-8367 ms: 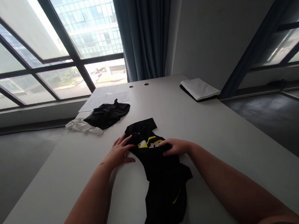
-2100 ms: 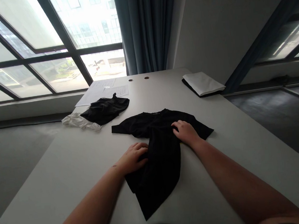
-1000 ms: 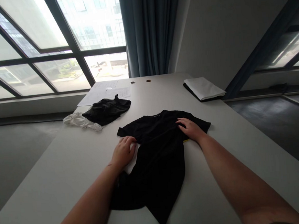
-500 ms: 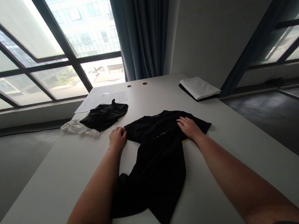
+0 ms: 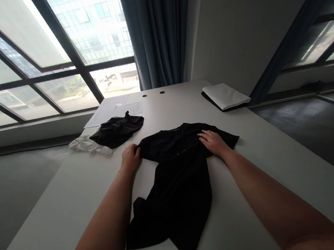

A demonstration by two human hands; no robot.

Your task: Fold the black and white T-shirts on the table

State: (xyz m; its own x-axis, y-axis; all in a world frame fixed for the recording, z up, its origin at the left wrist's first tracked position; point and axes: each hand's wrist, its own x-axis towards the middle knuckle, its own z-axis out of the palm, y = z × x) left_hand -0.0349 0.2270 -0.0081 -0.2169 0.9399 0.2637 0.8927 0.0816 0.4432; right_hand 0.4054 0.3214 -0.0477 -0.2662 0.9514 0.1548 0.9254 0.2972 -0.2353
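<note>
Black shirt, lower centre of frame. Left hand pinching sleeve end; right hand flat atop, unclenched.

I can read no lettering or numbers anywhere. On the black shirt under my right hand, a small pale label shows at the neckline, to the left of that hand and farther off, too tiny to make out. A few white marks show on the cloth left of the same hand, just as illegible. Well beyond my left hand, a paper sheet on the desk bears faint lines I cannot decipher.
</note>
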